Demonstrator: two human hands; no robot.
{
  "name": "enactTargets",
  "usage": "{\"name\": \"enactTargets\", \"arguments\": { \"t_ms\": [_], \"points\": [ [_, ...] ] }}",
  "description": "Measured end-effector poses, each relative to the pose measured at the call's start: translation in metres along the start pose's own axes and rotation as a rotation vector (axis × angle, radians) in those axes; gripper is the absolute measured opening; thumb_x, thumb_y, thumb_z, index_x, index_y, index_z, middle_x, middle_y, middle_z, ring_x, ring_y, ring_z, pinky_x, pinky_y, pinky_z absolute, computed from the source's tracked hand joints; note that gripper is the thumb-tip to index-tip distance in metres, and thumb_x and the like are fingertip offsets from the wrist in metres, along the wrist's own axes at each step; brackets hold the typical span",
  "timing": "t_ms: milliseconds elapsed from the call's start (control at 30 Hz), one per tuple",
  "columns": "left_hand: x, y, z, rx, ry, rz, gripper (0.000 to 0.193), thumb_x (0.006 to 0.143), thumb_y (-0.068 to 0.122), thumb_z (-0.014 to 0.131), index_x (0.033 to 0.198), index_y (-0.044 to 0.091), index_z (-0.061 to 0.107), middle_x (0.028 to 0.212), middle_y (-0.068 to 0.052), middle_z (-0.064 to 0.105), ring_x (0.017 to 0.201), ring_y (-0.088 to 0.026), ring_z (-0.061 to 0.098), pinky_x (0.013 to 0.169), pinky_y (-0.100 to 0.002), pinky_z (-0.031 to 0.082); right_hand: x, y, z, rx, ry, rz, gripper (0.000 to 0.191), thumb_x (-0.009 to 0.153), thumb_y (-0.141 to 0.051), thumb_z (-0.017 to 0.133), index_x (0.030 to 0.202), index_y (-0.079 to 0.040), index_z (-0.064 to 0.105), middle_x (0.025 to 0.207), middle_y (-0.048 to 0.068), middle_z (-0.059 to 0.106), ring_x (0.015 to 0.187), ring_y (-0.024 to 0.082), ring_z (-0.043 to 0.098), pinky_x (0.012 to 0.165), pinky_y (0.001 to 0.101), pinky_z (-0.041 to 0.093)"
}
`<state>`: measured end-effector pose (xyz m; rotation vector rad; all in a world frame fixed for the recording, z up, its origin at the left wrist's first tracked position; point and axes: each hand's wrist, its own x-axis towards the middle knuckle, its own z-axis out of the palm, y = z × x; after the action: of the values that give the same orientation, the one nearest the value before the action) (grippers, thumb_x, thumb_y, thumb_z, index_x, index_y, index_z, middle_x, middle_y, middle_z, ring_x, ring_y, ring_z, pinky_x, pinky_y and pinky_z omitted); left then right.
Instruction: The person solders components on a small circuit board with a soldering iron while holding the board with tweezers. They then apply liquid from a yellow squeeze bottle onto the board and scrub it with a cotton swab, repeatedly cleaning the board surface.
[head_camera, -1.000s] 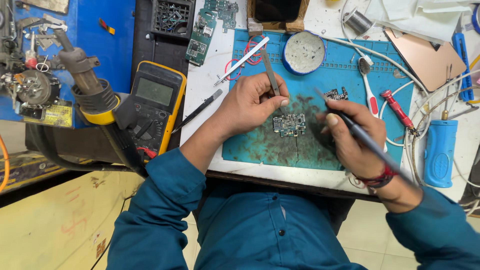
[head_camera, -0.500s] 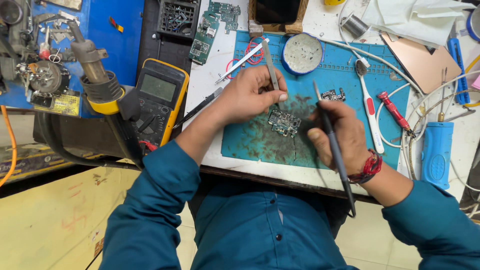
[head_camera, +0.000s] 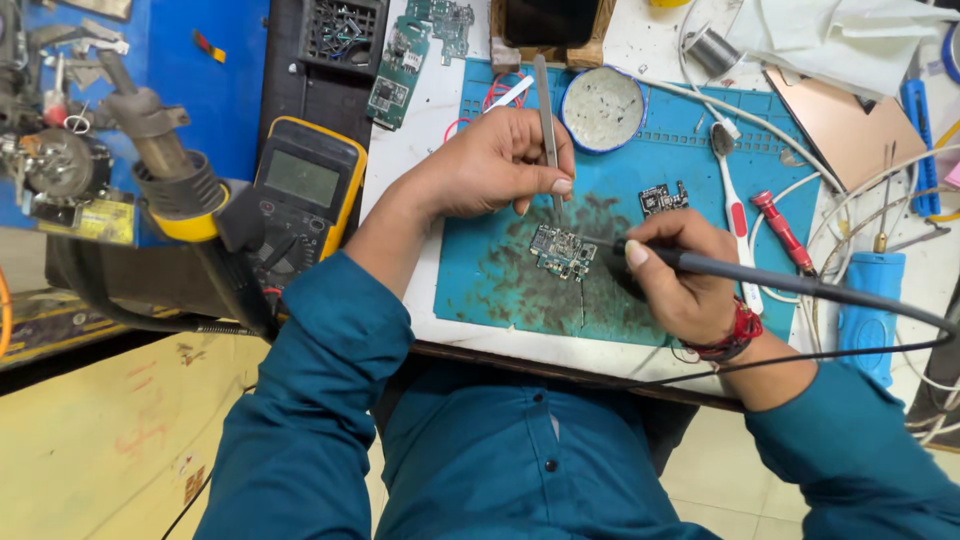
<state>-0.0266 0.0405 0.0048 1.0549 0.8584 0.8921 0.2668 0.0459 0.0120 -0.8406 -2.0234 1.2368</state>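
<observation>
A small circuit board (head_camera: 562, 250) lies on a stained blue work mat (head_camera: 500, 280). My left hand (head_camera: 490, 165) holds metal tweezers (head_camera: 546, 125) upright, their tips down at the board's upper edge. My right hand (head_camera: 680, 275) grips a black soldering iron (head_camera: 760, 275) like a pen, its tip pointing left onto the board. The iron's cable trails off to the right.
A yellow multimeter (head_camera: 300, 195) and a hot-air gun (head_camera: 160, 160) sit left of the mat. A round tin (head_camera: 603, 108), a second small board (head_camera: 660, 197), a white brush (head_camera: 735, 210), a red screwdriver (head_camera: 785, 232) and a blue tool (head_camera: 872, 310) lie around the right side.
The soldering iron has swung from upright to nearly level, its tip now on the board. My left hand with the tweezers stays at the board's top edge.
</observation>
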Motion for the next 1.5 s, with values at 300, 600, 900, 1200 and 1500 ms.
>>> {"name": "enactTargets", "arguments": {
  "t_ms": [300,600,900,1200,1500],
  "points": [
    [0.000,-0.004,0.012,0.134,0.025,0.057,0.013,0.091,0.003,0.076,0.101,0.003,0.068,0.092,0.000,0.072,0.083,-0.005,0.067,0.073,-0.022,0.055,0.007,-0.008,-0.001,-0.042,-0.077,0.018,0.008,0.096,-0.008,0.068,0.095,-0.001,0.063,0.066,0.002,0.063,0.056,0.007,0.058,0.053,0.0234,0.043],
    [0.000,-0.003,0.014,0.183,0.036,0.055,0.014,0.090,0.002,0.077,0.100,0.003,0.068,0.091,-0.001,0.072,0.083,-0.006,0.067,0.075,-0.024,0.056,0.008,-0.009,-0.001,-0.084,-0.090,-0.026,0.011,0.096,-0.010,0.071,0.095,-0.002,0.063,0.068,0.001,0.063,0.055,0.007,0.055,0.052,0.0241,0.041],
    [0.001,-0.003,0.015,0.177,0.044,0.076,0.014,0.090,0.002,0.077,0.100,0.002,0.068,0.093,-0.002,0.074,0.086,-0.007,0.069,0.078,-0.025,0.057,0.009,-0.010,-0.001,-0.124,-0.096,-0.028,0.011,0.094,-0.010,0.072,0.093,-0.002,0.064,0.064,0.000,0.060,0.053,0.008,0.052,0.051,0.0247,0.038],
    [0.001,-0.002,0.015,0.241,0.049,0.071,0.014,0.090,0.003,0.078,0.100,0.003,0.068,0.091,-0.002,0.074,0.085,-0.007,0.069,0.075,-0.025,0.057,0.009,-0.011,-0.001,-0.142,-0.087,-0.039,0.011,0.094,-0.010,0.072,0.093,-0.002,0.065,0.067,0.001,0.061,0.055,0.008,0.054,0.052,0.0249,0.039],
    [0.001,-0.003,0.015,0.211,0.055,0.063,0.014,0.089,0.003,0.077,0.099,0.003,0.068,0.091,-0.001,0.074,0.084,-0.007,0.069,0.076,-0.025,0.057,0.010,-0.012,-0.001,-0.131,-0.089,-0.047,0.011,0.095,-0.011,0.072,0.094,-0.002,0.065,0.065,0.000,0.059,0.054,0.008,0.052,0.051,0.0248,0.038]
  ]
}}
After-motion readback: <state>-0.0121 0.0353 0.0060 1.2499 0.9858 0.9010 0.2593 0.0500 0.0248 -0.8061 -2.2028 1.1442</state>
